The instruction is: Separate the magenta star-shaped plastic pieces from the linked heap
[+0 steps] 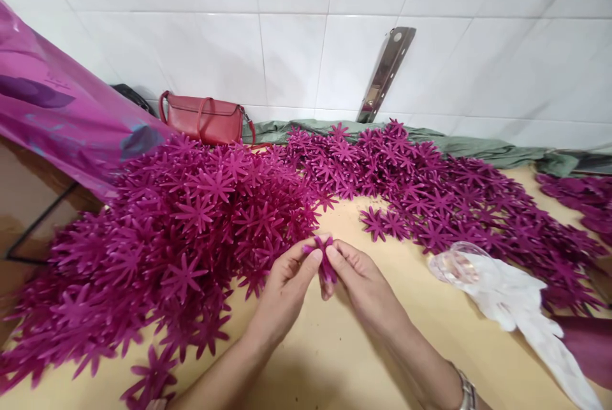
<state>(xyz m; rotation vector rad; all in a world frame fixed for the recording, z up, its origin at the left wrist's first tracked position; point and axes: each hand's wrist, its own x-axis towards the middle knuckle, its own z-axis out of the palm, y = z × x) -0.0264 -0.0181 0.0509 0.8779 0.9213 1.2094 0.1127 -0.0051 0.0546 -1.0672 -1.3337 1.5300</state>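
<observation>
A small magenta flower-shaped piece [327,264] with narrow petals is pinched between both my hands over the pale yellow table. My left hand [292,271] grips its left side between thumb and fingers. On the other side, my right hand [359,271] holds it the same way, fingertips close to those of the left. Parts of the petals are hidden behind my thumbs. A big heap of similar magenta flower pieces [191,219] lies left of my hands. Another heap of them [440,193] spreads along the back and right.
A red handbag [205,118] rests against the white tiled wall. Green cloth [478,152] runs along the wall's foot, near a leaning metal strip [386,75]. White crumpled plastic [507,289] lies at right on the table [306,359]. Pink plastic sheeting [62,91] hangs at left.
</observation>
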